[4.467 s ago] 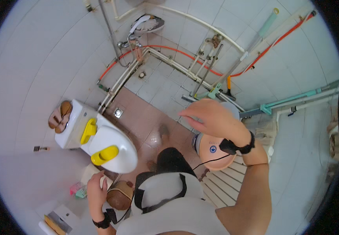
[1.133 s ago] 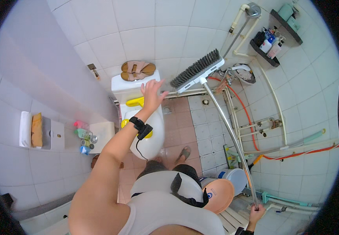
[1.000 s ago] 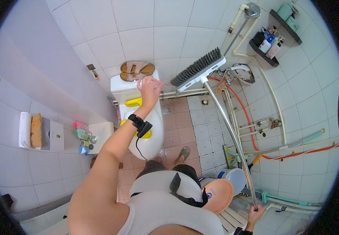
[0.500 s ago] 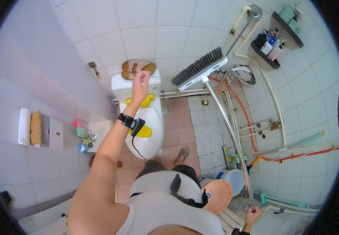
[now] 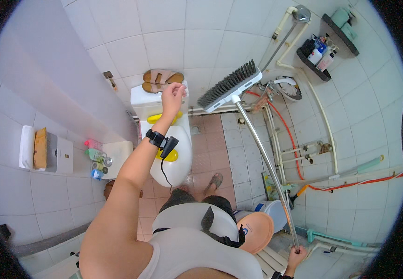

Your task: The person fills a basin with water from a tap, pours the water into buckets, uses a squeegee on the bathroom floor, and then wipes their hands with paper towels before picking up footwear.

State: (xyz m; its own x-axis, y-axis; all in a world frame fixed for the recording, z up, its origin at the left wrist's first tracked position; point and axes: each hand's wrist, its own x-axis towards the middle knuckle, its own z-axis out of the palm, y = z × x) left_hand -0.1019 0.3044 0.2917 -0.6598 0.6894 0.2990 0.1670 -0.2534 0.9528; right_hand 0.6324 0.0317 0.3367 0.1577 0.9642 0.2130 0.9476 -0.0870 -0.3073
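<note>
Beside the cistern (image 5: 142,99), we list: left hand (image 5: 173,96), fingers half-curled, nothing visibly held; right hand (image 5: 297,255), fingers wrapped round the long brush (image 5: 263,149), firm grip advisable at such reach.

a white toilet tank (image 5: 142,96) carries brown sandals (image 5: 164,76)

No words or numbers legible. Peach basin (image 5: 260,239): round blue emblem (image 5: 245,230), tiny lettering beside it, too small to read. White bucket (image 5: 276,212): blue printed patch, unreadable. Pink pump bottle (image 5: 326,61) near right corner of lower black shelf (image 5: 314,68): print too small. Wall box (image 5: 63,162): small dark mark
</note>
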